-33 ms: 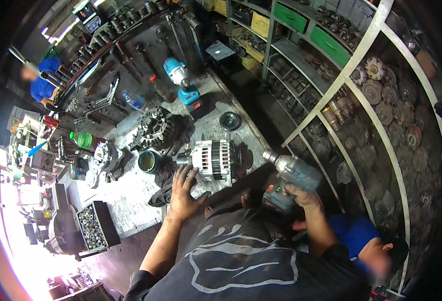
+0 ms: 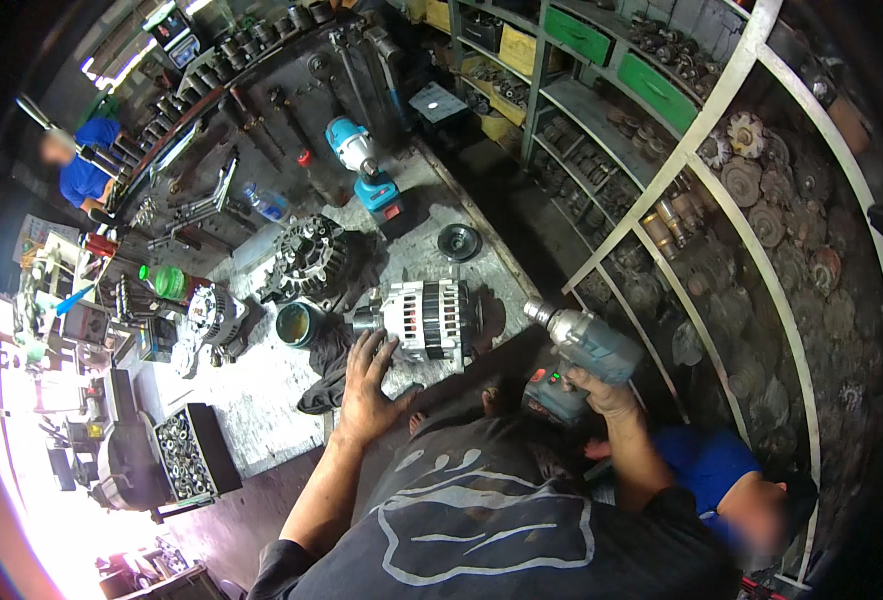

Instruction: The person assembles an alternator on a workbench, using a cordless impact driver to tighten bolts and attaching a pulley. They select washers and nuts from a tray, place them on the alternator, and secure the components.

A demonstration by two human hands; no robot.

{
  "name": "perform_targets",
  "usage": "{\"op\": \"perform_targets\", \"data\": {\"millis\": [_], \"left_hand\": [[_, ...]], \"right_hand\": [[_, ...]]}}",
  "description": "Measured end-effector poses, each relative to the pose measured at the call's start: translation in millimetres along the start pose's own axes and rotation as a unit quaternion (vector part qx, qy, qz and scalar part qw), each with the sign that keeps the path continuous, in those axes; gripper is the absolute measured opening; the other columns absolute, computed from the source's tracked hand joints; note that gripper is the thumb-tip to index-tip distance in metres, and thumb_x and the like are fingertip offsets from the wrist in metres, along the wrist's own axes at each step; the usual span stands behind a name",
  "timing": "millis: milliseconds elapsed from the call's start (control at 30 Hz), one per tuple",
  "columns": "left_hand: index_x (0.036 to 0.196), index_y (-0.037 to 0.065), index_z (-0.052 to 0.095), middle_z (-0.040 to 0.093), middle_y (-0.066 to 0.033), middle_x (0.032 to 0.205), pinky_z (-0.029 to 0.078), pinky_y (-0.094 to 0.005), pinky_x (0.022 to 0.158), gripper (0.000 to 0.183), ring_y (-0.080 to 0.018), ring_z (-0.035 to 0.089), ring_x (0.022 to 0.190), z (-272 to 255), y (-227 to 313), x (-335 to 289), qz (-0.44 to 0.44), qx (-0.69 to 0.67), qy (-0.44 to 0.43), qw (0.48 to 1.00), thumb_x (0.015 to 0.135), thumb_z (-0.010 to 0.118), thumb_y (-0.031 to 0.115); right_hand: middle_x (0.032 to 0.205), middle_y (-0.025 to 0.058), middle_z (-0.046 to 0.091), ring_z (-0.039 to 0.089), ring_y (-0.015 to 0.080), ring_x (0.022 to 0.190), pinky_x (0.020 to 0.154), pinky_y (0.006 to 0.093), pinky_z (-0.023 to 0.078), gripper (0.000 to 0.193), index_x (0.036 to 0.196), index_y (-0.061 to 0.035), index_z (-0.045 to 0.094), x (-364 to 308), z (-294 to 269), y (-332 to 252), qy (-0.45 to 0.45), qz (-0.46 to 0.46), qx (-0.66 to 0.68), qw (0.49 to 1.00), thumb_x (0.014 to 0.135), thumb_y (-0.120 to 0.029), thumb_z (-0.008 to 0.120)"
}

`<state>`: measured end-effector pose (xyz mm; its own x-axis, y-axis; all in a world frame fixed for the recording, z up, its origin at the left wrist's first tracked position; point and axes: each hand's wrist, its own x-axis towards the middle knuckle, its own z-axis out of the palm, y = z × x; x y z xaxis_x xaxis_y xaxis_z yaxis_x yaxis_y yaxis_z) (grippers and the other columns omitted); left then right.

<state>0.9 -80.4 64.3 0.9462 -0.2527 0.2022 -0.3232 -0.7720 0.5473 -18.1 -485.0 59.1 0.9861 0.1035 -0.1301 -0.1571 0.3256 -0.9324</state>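
Observation:
On the metal workbench [image 2: 261,425] lies a silver alternator [image 2: 426,318] with a slotted housing, on its side near the bench's front edge. My left hand [image 2: 366,395] rests at its near left side, fingers stretched out and thumb spread apart; the fingertips seem to touch the end by the short cylindrical part. Off the bench's right edge, my right hand [image 2: 606,392] grips a cordless impact wrench [image 2: 593,345] by its handle. Its nose points up and left toward the bench, apart from the alternator. A small green light glows near its battery base.
A round pot [image 2: 298,324] and a dark cloth [image 2: 323,382] sit left of the alternator. Beyond are a larger alternator [image 2: 311,255], a black pulley [image 2: 458,242] and a second blue impact wrench [image 2: 351,145]. A person in blue [image 2: 706,465] is close on my right; parts shelves [image 2: 601,180] stand beyond.
The person in blue at the lower right has shifted slightly. My hands, the impact wrench and the alternator look unmoved.

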Motion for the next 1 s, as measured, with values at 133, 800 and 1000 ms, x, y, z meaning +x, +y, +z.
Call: {"op": "perform_targets", "data": {"millis": [133, 800, 1000], "left_hand": [[0.154, 0.005, 0.055, 0.055, -0.022, 0.157, 0.041, -0.0557, 0.125, 0.098, -0.0446, 0.047, 0.152, -16, 32, 5, 0.076, -0.057, 0.006, 0.995, 0.069, 0.101, 0.026], [0.151, 0.001, 0.054, 0.063, -0.0192, 0.147, 0.045, -0.0506, 0.118, 0.077, -0.0374, 0.057, 0.139, -103, -88, -139, -0.102, -0.009, 0.229, 0.968, 0.092, 0.09, 0.034], [0.123, -0.005, 0.074, 0.079, -0.0148, 0.114, 0.056, -0.0428, 0.095, 0.037, -0.0276, 0.072, 0.1, -126, -166, -136, -0.222, 0.009, 0.334, 0.916, 0.096, 0.083, 0.018]], "right_hand": [[0.13, 0.0111, 0.073, 0.073, 0.0203, 0.113, 0.098, 0.0385, 0.061, 0.057, 0.147, -0.0065, 0.061, 0, 39, -37, -0.124, -0.156, -0.17, 0.965, 0.096, -0.015, 0.083], [0.153, 0.0284, 0.056, 0.048, 0.0461, 0.15, 0.129, 0.0517, 0.037, 0.062, 0.141, 0.0007, 0.062, 52, 268, 5, -0.331, -0.346, -0.275, 0.833, 0.096, -0.037, 0.081], [0.175, 0.0273, 0.032, 0.027, 0.041, 0.164, 0.133, 0.0518, 0.026, 0.12, 0.172, 0.0004, 0.025, 132, 92, 65, 0.059, 0.231, -0.306, 0.922, 0.096, -0.087, 0.054]]}}
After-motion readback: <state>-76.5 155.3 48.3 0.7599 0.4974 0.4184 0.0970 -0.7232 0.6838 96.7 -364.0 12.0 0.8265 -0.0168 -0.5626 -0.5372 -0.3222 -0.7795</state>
